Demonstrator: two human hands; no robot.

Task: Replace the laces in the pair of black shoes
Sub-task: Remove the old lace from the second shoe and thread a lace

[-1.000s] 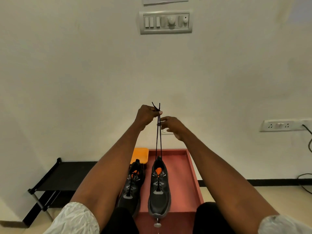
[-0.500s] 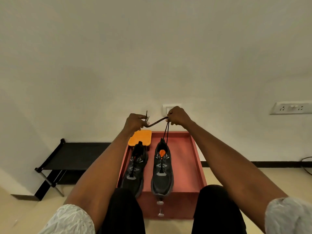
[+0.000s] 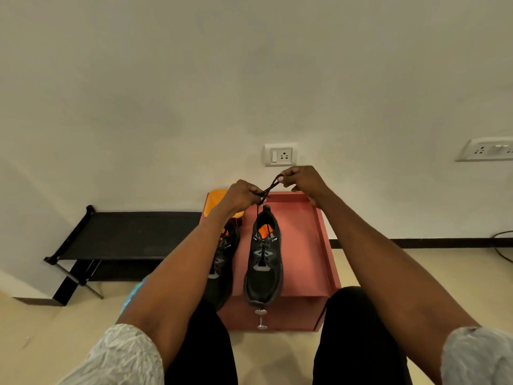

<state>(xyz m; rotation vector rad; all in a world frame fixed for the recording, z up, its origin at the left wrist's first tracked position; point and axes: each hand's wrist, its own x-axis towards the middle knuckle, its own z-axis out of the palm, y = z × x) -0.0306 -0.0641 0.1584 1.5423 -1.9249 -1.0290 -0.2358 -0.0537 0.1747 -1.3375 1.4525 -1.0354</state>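
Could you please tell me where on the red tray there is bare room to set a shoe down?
The red wooden tray is bare between the right black shoe and its right rim. Its left side is crowded by the left black shoe.

Shoes (image 3: 263, 257) side by side on stand (image 3: 311, 245)

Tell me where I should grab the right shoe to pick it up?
Grab the right shoe at its heel end, around the rim of the opening, coming from above. That end faces away from the person, and the orange-lined opening gives fingers an edge to hook. The toe hangs slightly over the red stand and is smooth. Both hands hold the lace now.
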